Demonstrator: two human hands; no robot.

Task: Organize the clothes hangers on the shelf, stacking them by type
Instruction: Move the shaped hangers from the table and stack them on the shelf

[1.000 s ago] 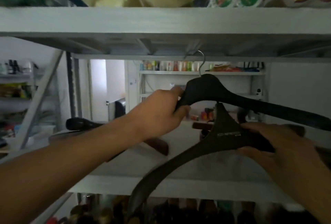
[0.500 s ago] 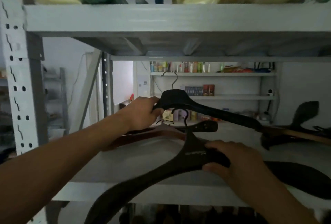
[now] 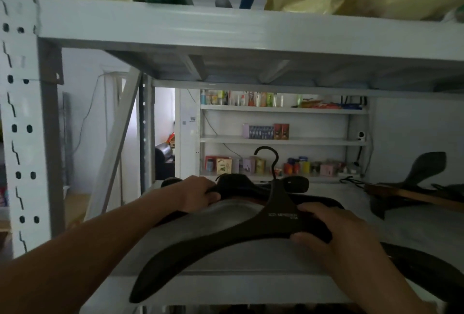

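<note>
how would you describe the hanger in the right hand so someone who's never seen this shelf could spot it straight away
Start at the grey metal shelf at chest height. The right hand holds a black hanger near the front edge, in a grip beside its neck. Unlike the wooden hanger lying at the far right, it has small pale lettering below its neck, and one arm sweeps past the shelf's front edge.

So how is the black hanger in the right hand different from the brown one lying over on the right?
The black hanger is held by the right hand; the brown hanger lies on the shelf untouched. The black hanger is near the front edge, its arm poking out past it; the brown hanger sits further back. The black hanger's hook stands up in clear view; the brown hanger's hook I cannot make out. Both are broad-shouldered hangers.
</note>
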